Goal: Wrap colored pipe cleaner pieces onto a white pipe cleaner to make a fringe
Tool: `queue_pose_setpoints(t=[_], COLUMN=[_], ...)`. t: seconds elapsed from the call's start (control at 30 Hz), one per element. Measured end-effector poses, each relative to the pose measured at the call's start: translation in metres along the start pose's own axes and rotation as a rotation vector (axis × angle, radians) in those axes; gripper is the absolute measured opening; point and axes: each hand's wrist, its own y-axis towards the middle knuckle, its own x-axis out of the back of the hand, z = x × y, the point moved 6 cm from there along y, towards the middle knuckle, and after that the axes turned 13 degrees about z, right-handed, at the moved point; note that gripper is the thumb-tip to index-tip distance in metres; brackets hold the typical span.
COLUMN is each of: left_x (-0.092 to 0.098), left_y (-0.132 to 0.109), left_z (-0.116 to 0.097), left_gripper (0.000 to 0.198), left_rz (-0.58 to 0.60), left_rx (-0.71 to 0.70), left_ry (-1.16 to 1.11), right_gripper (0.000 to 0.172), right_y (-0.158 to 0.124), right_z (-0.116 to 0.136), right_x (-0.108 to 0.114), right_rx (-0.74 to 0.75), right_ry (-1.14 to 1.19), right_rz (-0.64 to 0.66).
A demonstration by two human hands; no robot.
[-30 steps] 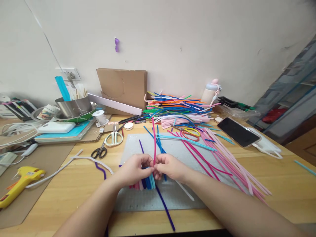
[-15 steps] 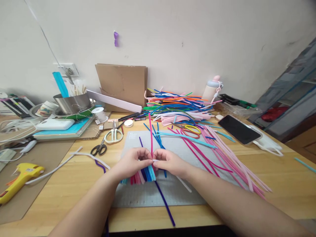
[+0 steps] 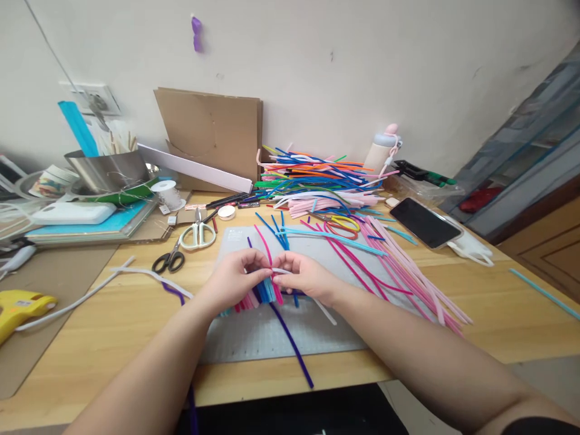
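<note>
My left hand (image 3: 238,279) is closed, its thumb and fingers pinching the right end of a row of pipe cleaners in blue, pink and purple (image 3: 254,297). Close against it, my right hand (image 3: 304,280) pinches a white pipe cleaner (image 3: 281,271) where it meets a hot-pink pipe cleaner (image 3: 263,241). The pink one sticks up past the fingertips, and its lower end hangs below them. A dark purple pipe cleaner (image 3: 292,345) trails from the row toward the table's front edge. My fingers hide the exact crossing point.
Under the hands lies a grey cutting mat (image 3: 244,338). Loose pink pipe cleaners (image 3: 417,278) spread to the right, near a phone (image 3: 426,223). Scissors (image 3: 197,234) and a yellow glue gun (image 3: 22,311) are at left. A multicoloured pipe cleaner pile (image 3: 321,181) stands by the wall.
The upright hot-pink pipe cleaner now leans left, and its lower end shows below my fingers. My hands stay together. The whole view has shifted a little, showing more of the table's front edge.
</note>
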Motion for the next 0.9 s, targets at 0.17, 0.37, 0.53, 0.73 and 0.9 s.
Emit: queue_pose_setpoints(t=[0.17, 0.37, 0.53, 0.73, 0.9], left_x=[-0.005, -0.01, -0.011, -0.019, -0.019], left_y=[0.002, 0.003, 0.006, 0.007, 0.004], left_z=[0.006, 0.01, 0.021, 0.028, 0.021], left_gripper=[0.014, 0.019, 0.025, 0.034, 0.028], left_rz=[0.04, 0.098, 0.075, 0.166, 0.152], left_rx=[0.02, 0.039, 0.048, 0.107, 0.085], left_ry=[-0.215, -0.417, -0.437, -0.467, -0.469], right_gripper=[0.03, 0.027, 0.03, 0.032, 0.036], right_y=[-0.001, 0.0, 0.001, 0.001, 0.0], right_z=[0.002, 0.004, 0.001, 0.003, 0.002], right_x=[-0.005, -0.005, -0.002, -0.002, -0.007], right_rx=[0.011, 0.047, 0.063, 0.116, 0.119], right_ry=[-0.027, -0.006, -0.009, -0.07, -0.06], right_rz=[0.002, 0.059, 0.057, 0.017, 0.002])
